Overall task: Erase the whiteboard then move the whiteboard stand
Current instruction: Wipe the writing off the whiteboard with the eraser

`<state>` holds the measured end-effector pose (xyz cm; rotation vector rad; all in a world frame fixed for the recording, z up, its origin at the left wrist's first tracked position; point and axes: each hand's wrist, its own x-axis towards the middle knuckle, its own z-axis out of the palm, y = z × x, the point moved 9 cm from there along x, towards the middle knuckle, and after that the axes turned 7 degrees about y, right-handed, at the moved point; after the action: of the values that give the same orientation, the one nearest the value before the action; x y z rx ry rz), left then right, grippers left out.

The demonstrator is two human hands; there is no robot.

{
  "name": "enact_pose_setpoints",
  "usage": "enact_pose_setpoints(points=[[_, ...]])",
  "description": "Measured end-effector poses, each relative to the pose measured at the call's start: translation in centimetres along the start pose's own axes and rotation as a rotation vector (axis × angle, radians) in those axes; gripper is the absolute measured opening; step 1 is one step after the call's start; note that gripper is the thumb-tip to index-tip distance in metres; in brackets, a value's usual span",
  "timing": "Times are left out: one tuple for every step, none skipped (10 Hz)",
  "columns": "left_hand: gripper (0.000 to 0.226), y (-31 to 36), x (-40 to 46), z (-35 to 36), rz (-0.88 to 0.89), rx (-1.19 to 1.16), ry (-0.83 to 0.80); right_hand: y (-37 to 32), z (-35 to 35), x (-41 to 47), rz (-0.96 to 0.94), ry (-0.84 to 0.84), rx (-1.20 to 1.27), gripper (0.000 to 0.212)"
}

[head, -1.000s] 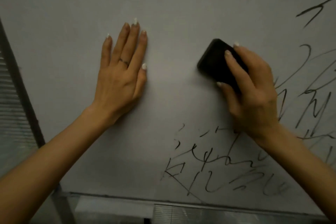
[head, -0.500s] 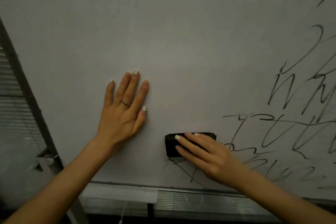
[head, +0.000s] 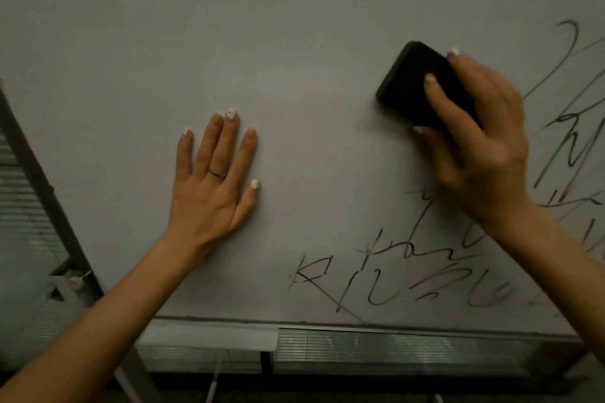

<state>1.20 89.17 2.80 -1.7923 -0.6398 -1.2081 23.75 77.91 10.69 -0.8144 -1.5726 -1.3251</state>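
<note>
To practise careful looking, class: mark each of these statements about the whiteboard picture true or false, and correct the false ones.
1. The right hand grips a black eraser. True.
2. The left hand holds a marker. False: it lies flat and open on the whiteboard.
3. The board is wiped clean. False: black writing remains at the lower right.
4. The left hand wears a ring. True.
5. The eraser lies in the tray. False: it is held against the board.
</note>
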Motion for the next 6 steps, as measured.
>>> enact_pose_setpoints(points=[[0.061,-0.2,-0.1,-0.1,-0.009,0.000,0.006,-1.3,-0.1,-2.8,0.076,0.032,0.024,0.039],[0.060,-0.3,-0.2,-0.2,-0.007,-0.008,0.001,-3.3,0.3,-7.1,0.053,-0.041,0.076,0.045],[0.060,-0.3,-0.1,-0.1,-0.003,-0.018,0.005,-5.4,0.7,-11.1,-0.019,-0.143,0.108,0.048],[0.059,-0.1,0.0,0.0,-0.004,-0.011,0.014,-6.4,0.4,-13.5,-0.093,-0.228,0.146,0.044],[0.060,0.0,0.1,-0.1,0.004,-0.015,0.030,-6.9,0.2,-14.4,-0.240,-0.314,0.166,0.044],[0.060,-0.2,-0.1,-0.2,0.005,-0.022,0.023,-6.7,0.3,-13.8,-0.435,-0.386,0.157,0.039]])
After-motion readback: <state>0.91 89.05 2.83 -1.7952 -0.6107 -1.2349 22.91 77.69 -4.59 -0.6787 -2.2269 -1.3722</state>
